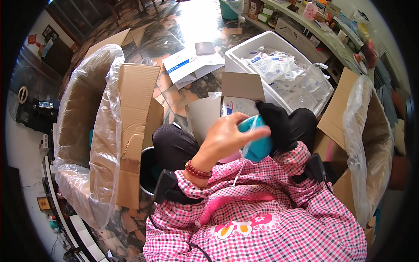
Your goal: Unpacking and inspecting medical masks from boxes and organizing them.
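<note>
Over my lap I hold a teal rounded item (pixel 257 148) with thin white cords. Its exact kind I cannot make out. My left hand (pixel 229 134), bare with a dark red bead bracelet (pixel 197 170) at the wrist, grips its left side, thumb and fingers closed around it and a cord. My right hand (pixel 279 126), in a black glove, is closed on its right side; most of those fingers are hidden. Just beyond my hands stands an open small carton (pixel 242 85) with a printed clear packet (pixel 238 106) inside.
A white foam box (pixel 240 64) full of clear packets (pixel 277 67) sits far right. Large plastic-lined cartons flank me, left (pixel 131 100) and right (pixel 338 109). A flattened white box (pixel 183 63) lies on the tiled floor ahead. A dark bucket (pixel 148 187) stands by my left knee.
</note>
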A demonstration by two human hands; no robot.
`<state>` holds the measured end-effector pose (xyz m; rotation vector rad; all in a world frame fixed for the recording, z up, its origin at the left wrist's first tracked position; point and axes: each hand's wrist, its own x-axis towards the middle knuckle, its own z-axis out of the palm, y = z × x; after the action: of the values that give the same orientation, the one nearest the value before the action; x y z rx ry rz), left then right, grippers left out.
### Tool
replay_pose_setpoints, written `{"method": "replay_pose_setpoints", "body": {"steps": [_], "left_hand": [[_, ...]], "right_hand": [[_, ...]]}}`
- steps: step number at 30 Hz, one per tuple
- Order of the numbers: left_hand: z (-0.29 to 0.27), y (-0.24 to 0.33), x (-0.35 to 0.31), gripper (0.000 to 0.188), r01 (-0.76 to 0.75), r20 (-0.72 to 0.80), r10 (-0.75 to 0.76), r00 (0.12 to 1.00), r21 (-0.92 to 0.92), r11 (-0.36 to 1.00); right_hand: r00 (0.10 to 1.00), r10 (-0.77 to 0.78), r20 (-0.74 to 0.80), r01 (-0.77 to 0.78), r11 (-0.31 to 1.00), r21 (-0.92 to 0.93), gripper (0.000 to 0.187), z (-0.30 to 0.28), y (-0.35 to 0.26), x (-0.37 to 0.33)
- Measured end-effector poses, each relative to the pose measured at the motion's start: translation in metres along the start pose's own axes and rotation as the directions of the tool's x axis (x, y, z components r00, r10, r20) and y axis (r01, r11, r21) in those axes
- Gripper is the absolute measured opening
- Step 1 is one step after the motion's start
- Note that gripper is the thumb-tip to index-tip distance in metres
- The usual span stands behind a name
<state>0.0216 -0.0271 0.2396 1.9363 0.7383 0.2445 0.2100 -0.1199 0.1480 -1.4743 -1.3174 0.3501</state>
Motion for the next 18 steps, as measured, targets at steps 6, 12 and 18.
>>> {"method": "replay_pose_setpoints", "body": {"steps": [6,12,18], "left_hand": [[0.006,-0.027,-0.003,0.055,-0.05,-0.038,0.048,0.998,-0.051,0.997],[-0.011,-0.045,-0.012,0.065,-0.045,-0.031,0.039,0.999,-0.246,0.968],[-0.006,-0.039,-0.019,0.031,-0.05,-0.132,0.094,0.987,0.302,0.952]], "right_hand": [[0.969,-0.021,0.247,0.053,0.991,-0.122,0.031,-0.013,-0.027,0.018],[0.813,0.348,0.466,-0.433,0.898,0.084,0.041,-0.024,-0.041,0.003],[0.809,0.458,0.369,-0.544,0.82,0.176,0.031,0.003,-0.042,-0.011]]}}
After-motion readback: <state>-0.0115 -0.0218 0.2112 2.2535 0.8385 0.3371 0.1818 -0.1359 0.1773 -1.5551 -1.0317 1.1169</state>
